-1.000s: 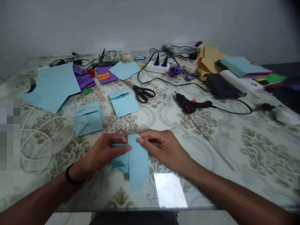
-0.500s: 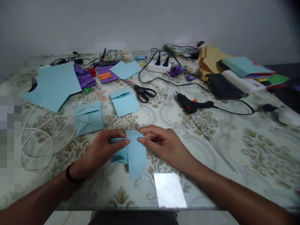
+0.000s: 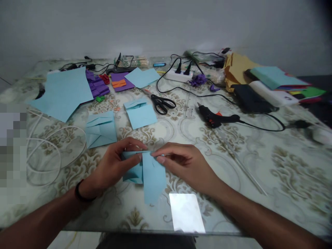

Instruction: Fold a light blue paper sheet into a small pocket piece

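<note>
A light blue paper with a long flap hanging toward me and a folded part at its left lies between my hands near the table's front. My left hand pinches its left part, the thumb on top. At the upper right edge, my right hand has thumb and forefinger closed on the flap. Beyond my left hand lie two folded blue paper pieces, one at the left and another further right.
Black scissors lie behind the folded pieces. A glue gun, its cable and a clear stick are at the right. Large blue paper, a white cable, a power strip and coloured paper stacks surround them.
The upper edge of the blue flap is now folded down, and the flap reaches slightly closer to me. My right thumb and forefinger have shifted along that edge. The view has moved slightly.
</note>
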Available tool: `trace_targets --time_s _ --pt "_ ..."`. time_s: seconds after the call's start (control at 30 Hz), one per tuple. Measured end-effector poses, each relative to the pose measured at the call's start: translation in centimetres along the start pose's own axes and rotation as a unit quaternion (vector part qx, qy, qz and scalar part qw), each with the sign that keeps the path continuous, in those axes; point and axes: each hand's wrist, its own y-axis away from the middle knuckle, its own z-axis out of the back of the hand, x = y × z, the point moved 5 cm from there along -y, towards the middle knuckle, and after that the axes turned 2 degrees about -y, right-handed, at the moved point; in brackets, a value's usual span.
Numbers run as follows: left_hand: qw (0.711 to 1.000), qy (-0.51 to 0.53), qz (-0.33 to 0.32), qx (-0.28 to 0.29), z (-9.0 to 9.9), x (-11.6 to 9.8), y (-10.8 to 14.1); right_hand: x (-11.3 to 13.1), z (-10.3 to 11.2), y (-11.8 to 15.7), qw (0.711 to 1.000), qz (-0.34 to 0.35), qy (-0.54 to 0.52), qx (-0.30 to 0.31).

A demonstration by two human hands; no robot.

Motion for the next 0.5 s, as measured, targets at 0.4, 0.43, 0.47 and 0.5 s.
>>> trace_targets --time_s 0.4,0.43,0.47,0.5 --pt "0.999 -0.051 -0.01 0.001 -0.54 -0.7 0.04 -0.64 0.04 0.27 0.998 -0.042 0.012 -0.048" --pt "0.998 -0.056 -0.01 -0.006 -0.53 -0.61 0.04 -0.62 0.01 0.26 0.998 -0.042 0.015 -0.046" --pt "0.998 -0.06 -0.012 -0.011 -0.52 -0.55 0.05 -0.64 -0.02 0.24 0.998 -0.044 0.017 -0.043" --pt "0.998 -0.064 -0.014 -0.015 -0.5 -0.5 0.07 -0.72 -0.05 0.22 0.998 -0.048 0.018 -0.04"
